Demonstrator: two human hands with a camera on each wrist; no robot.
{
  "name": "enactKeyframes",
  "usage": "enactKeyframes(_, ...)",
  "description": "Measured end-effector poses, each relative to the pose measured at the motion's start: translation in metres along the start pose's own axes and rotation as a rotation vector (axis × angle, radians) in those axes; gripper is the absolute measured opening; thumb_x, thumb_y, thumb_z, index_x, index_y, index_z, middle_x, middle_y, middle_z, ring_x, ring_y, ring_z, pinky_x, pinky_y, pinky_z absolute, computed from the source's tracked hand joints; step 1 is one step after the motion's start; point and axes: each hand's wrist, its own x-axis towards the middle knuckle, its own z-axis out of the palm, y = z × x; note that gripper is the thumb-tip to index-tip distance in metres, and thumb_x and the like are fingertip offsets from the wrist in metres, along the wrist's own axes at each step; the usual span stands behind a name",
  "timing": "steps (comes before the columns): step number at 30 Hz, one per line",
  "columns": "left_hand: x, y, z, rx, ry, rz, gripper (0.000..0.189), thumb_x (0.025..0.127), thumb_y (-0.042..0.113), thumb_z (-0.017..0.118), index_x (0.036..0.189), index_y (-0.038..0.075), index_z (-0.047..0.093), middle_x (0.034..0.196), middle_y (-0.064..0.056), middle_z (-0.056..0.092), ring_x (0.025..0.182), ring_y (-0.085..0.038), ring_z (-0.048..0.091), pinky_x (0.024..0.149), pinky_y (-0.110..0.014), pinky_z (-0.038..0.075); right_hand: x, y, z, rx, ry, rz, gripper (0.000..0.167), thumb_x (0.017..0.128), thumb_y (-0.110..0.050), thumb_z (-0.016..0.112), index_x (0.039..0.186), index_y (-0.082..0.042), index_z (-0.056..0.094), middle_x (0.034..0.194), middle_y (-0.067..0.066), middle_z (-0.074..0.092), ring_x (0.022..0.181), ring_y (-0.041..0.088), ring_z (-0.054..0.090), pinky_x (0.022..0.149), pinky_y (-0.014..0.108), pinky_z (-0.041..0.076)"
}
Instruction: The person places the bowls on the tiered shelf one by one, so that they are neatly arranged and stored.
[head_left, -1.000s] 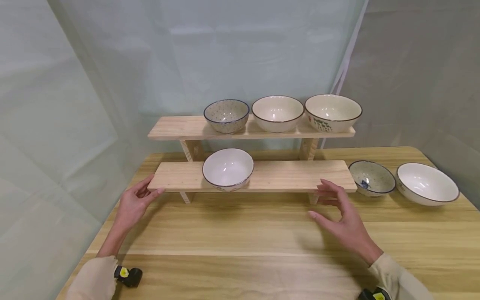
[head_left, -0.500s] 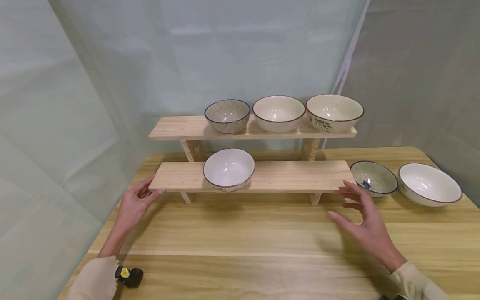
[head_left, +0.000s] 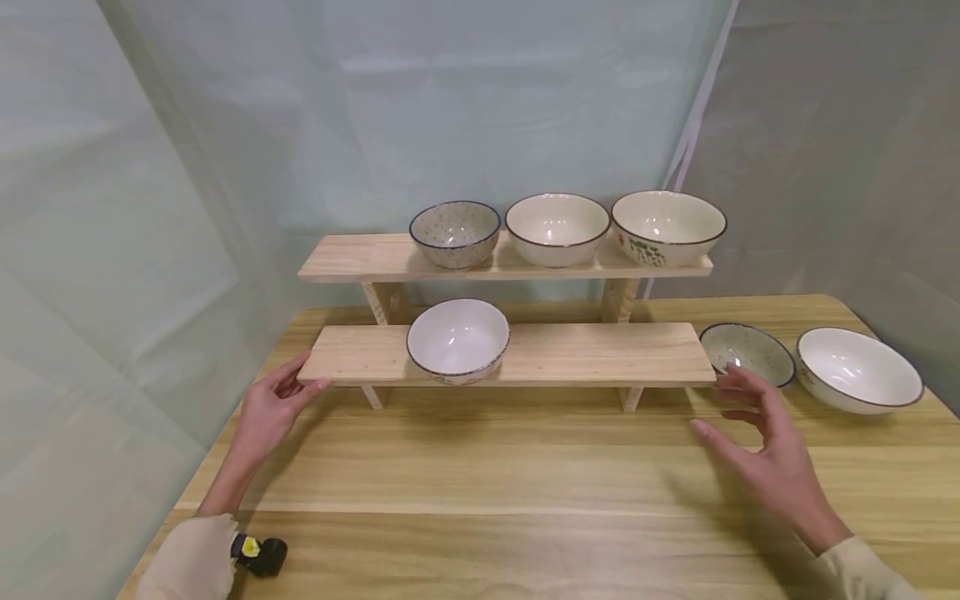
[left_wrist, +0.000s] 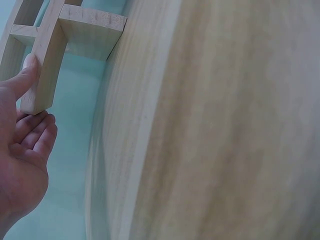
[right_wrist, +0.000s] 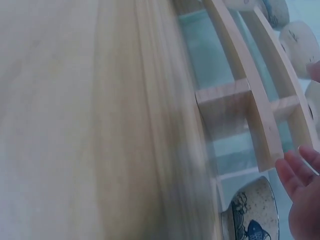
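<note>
My left hand (head_left: 264, 415) grips the left end of the lower board of a two-tier wooden shelf (head_left: 600, 350). In the left wrist view its thumb (left_wrist: 26, 75) lies along the board, and the other fingers bend at the board's end. My right hand (head_left: 780, 462), fingers spread and slightly bent, holds nothing. It is at the lower board's right corner and partly covers a speckled grey bowl (head_left: 750, 350) on the table. A blue fish pattern on that bowl (right_wrist: 256, 220) shows in the right wrist view. A white bowl (head_left: 457, 337) with a dark rim sits on the lower board.
Along the upper board stand a speckled blue-rimmed bowl (head_left: 454, 235), a cream bowl (head_left: 557, 229) and a cream bowl with a green plant pattern (head_left: 667, 227). A wide white bowl (head_left: 858, 369) is at the far right of the wooden table (head_left: 465, 492). Pale cloth hangs behind.
My right hand has moved rightwards along the lower board's front, from near its right leg to its right corner. The left hand and the bowls have stayed in place.
</note>
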Motion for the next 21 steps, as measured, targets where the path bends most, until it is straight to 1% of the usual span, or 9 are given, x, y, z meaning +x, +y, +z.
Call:
enactKeyframes(6, 0.0, 0.001, 0.001, 0.007, 0.005, -0.003, 0.071, 0.101, 0.024, 0.072, 0.155, -0.009, 0.038, 0.146, -0.034, 0.048, 0.131, -0.043, 0.05, 0.086, -0.006, 0.046, 0.0, 0.003, -0.008, -0.03, 0.008, 0.017, 0.089, 0.075, 0.026, 0.076, 0.154, 0.001, 0.041, 0.135, 0.001, 0.059, 0.116, 0.005, 0.056, 0.094, 0.013, 0.046)
enactKeyframes(10, -0.001, 0.0, 0.001, 0.011, 0.007, 0.002, 0.07, 0.101, 0.024, 0.072, 0.154, -0.009, 0.039, 0.146, -0.032, 0.049, 0.131, -0.041, 0.051, 0.086, -0.006, 0.046, 0.0, 0.008, -0.014, -0.056, 0.025, 0.022, 0.089, 0.075, 0.025, 0.076, 0.153, 0.002, 0.041, 0.134, -0.007, 0.057, 0.115, 0.002, 0.056, 0.093, 0.011, 0.045)
enactKeyframes(16, -0.001, -0.002, 0.001, 0.012, 0.013, 0.004, 0.07, 0.101, 0.023, 0.072, 0.154, -0.009, 0.039, 0.145, -0.032, 0.05, 0.128, -0.027, 0.056, 0.085, -0.006, 0.047, 0.001, 0.018, -0.022, -0.094, 0.034, 0.039, 0.085, 0.078, 0.022, 0.077, 0.152, 0.005, 0.041, 0.133, -0.015, 0.052, 0.116, 0.0, 0.055, 0.091, 0.007, 0.045)
enactKeyframes(18, 0.0, -0.002, 0.001, 0.017, 0.015, 0.002, 0.07, 0.101, 0.023, 0.072, 0.154, -0.009, 0.04, 0.146, -0.031, 0.05, 0.129, -0.028, 0.056, 0.085, -0.006, 0.047, 0.002, 0.021, -0.024, -0.108, 0.037, 0.047, 0.082, 0.078, 0.02, 0.077, 0.151, 0.007, 0.04, 0.132, -0.017, 0.051, 0.115, -0.001, 0.054, 0.09, 0.006, 0.045)
enactKeyframes(21, 0.0, -0.002, 0.001, 0.019, 0.015, -0.002, 0.07, 0.101, 0.024, 0.072, 0.154, -0.009, 0.039, 0.146, -0.032, 0.049, 0.131, -0.039, 0.052, 0.086, -0.005, 0.046, 0.002, 0.024, -0.028, -0.123, 0.041, 0.06, 0.081, 0.079, 0.018, 0.078, 0.15, 0.009, 0.04, 0.13, -0.019, 0.05, 0.113, -0.001, 0.053, 0.089, 0.005, 0.044)
